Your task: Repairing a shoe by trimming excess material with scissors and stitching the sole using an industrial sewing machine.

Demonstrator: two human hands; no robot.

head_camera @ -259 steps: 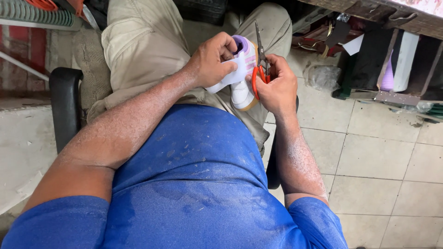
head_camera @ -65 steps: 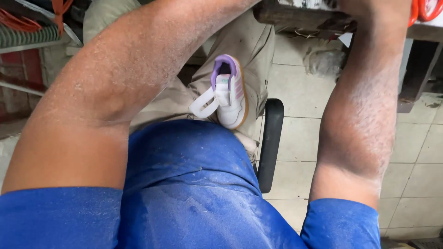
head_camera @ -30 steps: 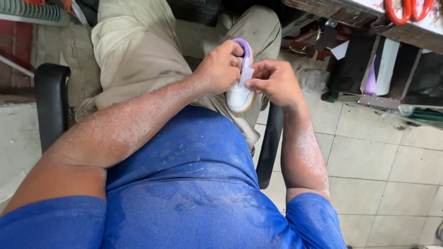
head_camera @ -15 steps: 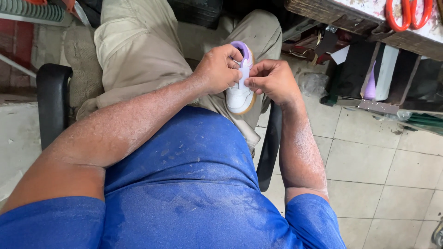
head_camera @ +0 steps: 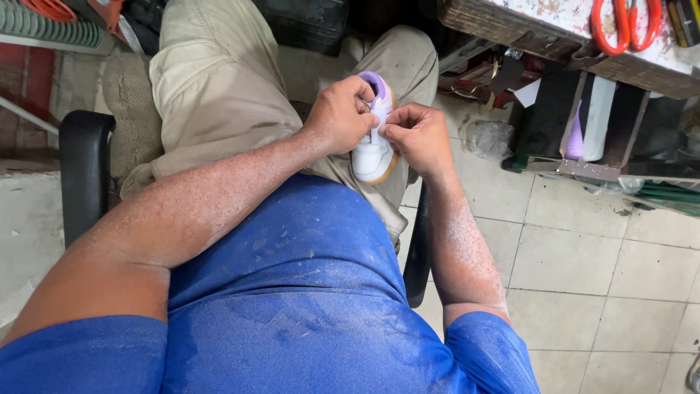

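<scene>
I see small white shoe (head_camera: 373, 149) with purple lining and tan sole, resting on lap over right thigh, toe toward body. Left hand (head_camera: 339, 117) curled over shoe's left side, fingers pressed together, gripping upper. Right hand (head_camera: 417, 135) at shoe's right edge, thumb and forefinger pinching white strap near tongue. Both hands touching shoe. Orange-handled scissors (head_camera: 623, 25) lie on workbench (head_camera: 525, 25), well apart, upper right. Black chair armrest (head_camera: 84, 171) at left.

shoe (head_camera: 373, 149): smooth white leather-like upper, lilac lining, tan rubbery sole
scissors (head_camera: 621, 23): glossy orange plastic handles
tabletop (head_camera: 554, 33): rough worn wood edge
floor (head_camera: 605, 263): matt tile, grimy
</scene>
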